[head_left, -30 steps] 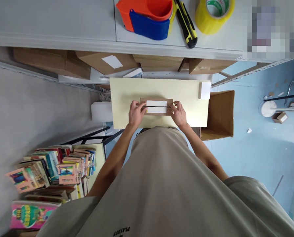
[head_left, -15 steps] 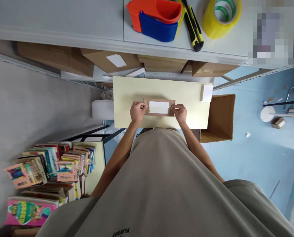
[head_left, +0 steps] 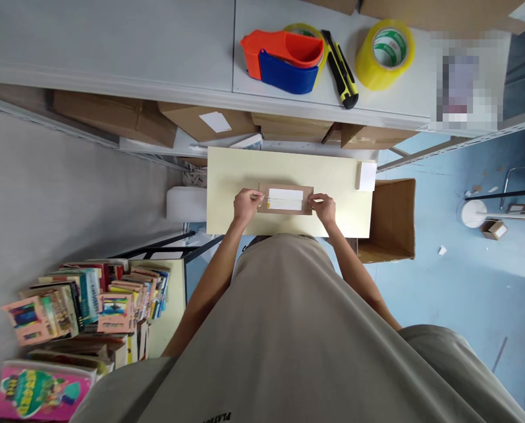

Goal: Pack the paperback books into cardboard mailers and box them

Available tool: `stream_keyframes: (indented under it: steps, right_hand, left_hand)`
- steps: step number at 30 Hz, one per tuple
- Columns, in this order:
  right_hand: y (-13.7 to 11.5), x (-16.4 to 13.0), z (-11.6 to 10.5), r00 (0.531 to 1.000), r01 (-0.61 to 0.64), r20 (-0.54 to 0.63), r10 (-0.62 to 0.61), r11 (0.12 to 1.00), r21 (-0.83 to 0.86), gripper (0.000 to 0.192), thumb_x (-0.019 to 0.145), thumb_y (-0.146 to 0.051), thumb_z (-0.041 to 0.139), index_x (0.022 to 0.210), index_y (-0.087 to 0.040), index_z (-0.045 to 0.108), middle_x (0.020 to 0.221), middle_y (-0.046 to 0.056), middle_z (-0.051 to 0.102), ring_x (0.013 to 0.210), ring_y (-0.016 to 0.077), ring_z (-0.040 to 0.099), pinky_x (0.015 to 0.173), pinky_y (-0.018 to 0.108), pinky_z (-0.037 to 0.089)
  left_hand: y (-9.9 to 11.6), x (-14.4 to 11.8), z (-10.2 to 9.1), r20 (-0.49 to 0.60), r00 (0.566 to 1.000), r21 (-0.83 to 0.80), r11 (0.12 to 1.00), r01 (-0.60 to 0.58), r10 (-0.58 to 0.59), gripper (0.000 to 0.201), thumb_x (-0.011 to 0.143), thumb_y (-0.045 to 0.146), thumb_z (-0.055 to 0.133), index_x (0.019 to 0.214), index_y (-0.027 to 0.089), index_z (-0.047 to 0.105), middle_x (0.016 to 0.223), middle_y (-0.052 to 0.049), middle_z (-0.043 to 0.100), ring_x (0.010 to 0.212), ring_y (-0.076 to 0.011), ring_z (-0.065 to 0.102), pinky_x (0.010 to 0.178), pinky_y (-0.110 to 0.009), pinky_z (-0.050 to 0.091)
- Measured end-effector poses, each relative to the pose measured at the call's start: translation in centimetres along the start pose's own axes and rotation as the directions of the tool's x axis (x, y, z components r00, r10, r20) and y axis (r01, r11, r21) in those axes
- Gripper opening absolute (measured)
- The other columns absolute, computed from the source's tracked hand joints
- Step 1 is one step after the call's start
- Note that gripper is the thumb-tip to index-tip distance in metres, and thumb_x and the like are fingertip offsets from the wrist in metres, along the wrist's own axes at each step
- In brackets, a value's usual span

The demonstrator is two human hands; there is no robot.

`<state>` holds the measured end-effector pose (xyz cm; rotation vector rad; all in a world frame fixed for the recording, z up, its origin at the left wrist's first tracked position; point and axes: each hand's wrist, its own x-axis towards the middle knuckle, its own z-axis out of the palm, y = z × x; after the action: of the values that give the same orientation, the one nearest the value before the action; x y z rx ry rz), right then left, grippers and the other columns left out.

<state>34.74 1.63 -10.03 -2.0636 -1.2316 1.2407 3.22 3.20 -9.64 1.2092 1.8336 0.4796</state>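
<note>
A small flat piece of brown cardboard (head_left: pixel 285 210) lies on the cream tabletop (head_left: pixel 231 167), in front of my body. Two white strips, perhaps labels or a white item (head_left: pixel 285 194) showing through, run along its middle, with a small yellow mark at the lower left. My left hand (head_left: pixel 246 205) pinches the cardboard's left end between thumb and forefinger. At the opposite end, my right hand (head_left: pixel 323 208) pinches the right edge the same way. The fingertips cover the cardboard's two ends.
A white box (head_left: pixel 366 176) sits at the tabletop's right end, beside an open carton (head_left: pixel 392 220). On the shelf above are an orange-and-blue tape dispenser (head_left: pixel 284 61), a utility knife (head_left: pixel 340 70) and a yellow tape roll (head_left: pixel 384 54). Books (head_left: pixel 86 294) are stacked lower left.
The whole view has shifted, so the shelf and table appear slightly lower. Both hands keep their pinch at the cardboard's ends, with little visible change.
</note>
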Motion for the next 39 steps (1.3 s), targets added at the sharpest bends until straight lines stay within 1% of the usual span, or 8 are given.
stream_keyframes:
  steps: [4, 7, 10, 15, 21, 26, 33, 39]
  right_hand:
    - [-0.2, -0.6, -1.5, 0.989, 0.104, 0.104, -0.101, 0.994, -0.017, 0.012, 0.096, -0.027, 0.074, 0.102, -0.020, 0.082, 0.117, 0.009, 0.087, 0.085, 0.0206, 0.083, 0.089, 0.042, 0.075]
    - [-2.6, -1.5, -3.2, 0.961, 0.272, 0.091, -0.263, 0.955, -0.115, 0.014, 0.098, -0.029, 0.072, 0.101, -0.022, 0.083, 0.119, 0.013, 0.085, 0.092, 0.0261, 0.086, 0.093, 0.048, 0.076]
    - [-8.7, -1.6, -4.8, 0.853, 0.517, 0.036, -0.520, 0.835, -0.189, 0.024, 0.107, -0.037, 0.067, 0.120, -0.027, 0.084, 0.133, 0.015, 0.082, 0.120, 0.0339, 0.084, 0.106, 0.055, 0.073]
    - [-23.5, 2.0, -5.8, 0.556, 0.765, -0.001, -0.831, 0.512, -0.390, 0.045, 0.118, -0.040, 0.056, 0.159, -0.023, 0.066, 0.159, 0.020, 0.070, 0.155, 0.0398, 0.064, 0.134, 0.065, 0.053]
    - [-31.9, 11.3, -2.3, 0.559, 0.729, 0.084, -0.825, 0.441, -0.524, 0.050, 0.119, -0.035, 0.054, 0.158, -0.004, 0.057, 0.156, 0.034, 0.065, 0.159, 0.0513, 0.057, 0.135, 0.082, 0.038]
    - [-31.1, 11.1, -2.6, 0.553, 0.781, 0.097, -0.827, 0.474, -0.407, 0.051, 0.121, -0.048, 0.056, 0.153, -0.008, 0.059, 0.154, 0.030, 0.068, 0.154, 0.0482, 0.063, 0.130, 0.071, 0.052]
    - [-21.5, -3.8, -2.1, 0.758, 0.518, 0.275, -0.591, 0.803, 0.296, 0.077, 0.096, -0.093, 0.074, 0.134, -0.026, 0.067, 0.121, 0.013, 0.081, 0.115, 0.0349, 0.081, 0.105, 0.055, 0.069]
    - [-15.9, -10.2, 0.8, 0.859, 0.274, 0.337, -0.386, 0.902, 0.335, 0.073, 0.092, -0.095, 0.076, 0.119, -0.027, 0.067, 0.113, 0.009, 0.078, 0.104, 0.0281, 0.075, 0.102, 0.048, 0.067]
  left_hand:
    - [-0.2, 0.2, -1.5, 0.171, 0.984, -0.187, 0.979, 0.081, -0.049, 0.014, 0.092, 0.033, 0.086, 0.095, 0.019, 0.085, 0.116, -0.012, 0.091, 0.094, -0.0248, 0.084, 0.090, -0.039, 0.071]
    - [1.3, -0.3, -3.6, 0.178, 0.981, -0.071, 0.995, -0.071, 0.083, 0.014, 0.089, 0.037, 0.088, 0.094, 0.023, 0.086, 0.113, -0.010, 0.092, 0.099, -0.0284, 0.086, 0.099, -0.044, 0.072]
    - [5.8, -0.3, -6.0, 0.073, 0.956, -0.021, 0.958, -0.285, 0.285, 0.015, 0.101, 0.034, 0.077, 0.109, 0.027, 0.088, 0.125, -0.009, 0.091, 0.110, -0.0312, 0.087, 0.107, -0.046, 0.070]
    - [16.7, 1.0, -9.7, -0.194, 0.796, -0.157, 0.783, -0.602, 0.574, 0.041, 0.122, 0.030, 0.044, 0.147, 0.023, 0.076, 0.127, -0.008, 0.090, 0.122, -0.0272, 0.087, 0.118, -0.047, 0.067]
    - [21.5, 2.3, -10.8, -0.283, 0.715, -0.124, 0.715, -0.688, 0.640, 0.040, 0.122, 0.026, 0.046, 0.154, 0.025, 0.069, 0.145, -0.007, 0.082, 0.134, -0.0265, 0.082, 0.122, -0.051, 0.066]
    - [17.9, 0.0, -9.0, -0.294, 0.769, -0.241, 0.735, -0.634, 0.567, 0.034, 0.122, 0.032, 0.050, 0.148, 0.023, 0.070, 0.136, -0.010, 0.085, 0.123, -0.0248, 0.085, 0.117, -0.047, 0.067]
    - [11.3, -8.8, -4.8, -0.353, 0.825, -0.449, 0.694, -0.563, 0.441, 0.027, 0.109, 0.047, 0.077, 0.122, 0.023, 0.076, 0.117, -0.009, 0.085, 0.112, -0.0225, 0.084, 0.106, -0.038, 0.070]
    - [8.0, -13.7, -3.3, -0.257, 0.880, -0.428, 0.770, -0.473, 0.399, 0.021, 0.107, 0.045, 0.079, 0.110, 0.024, 0.079, 0.112, -0.006, 0.085, 0.102, -0.0207, 0.082, 0.099, -0.036, 0.069]
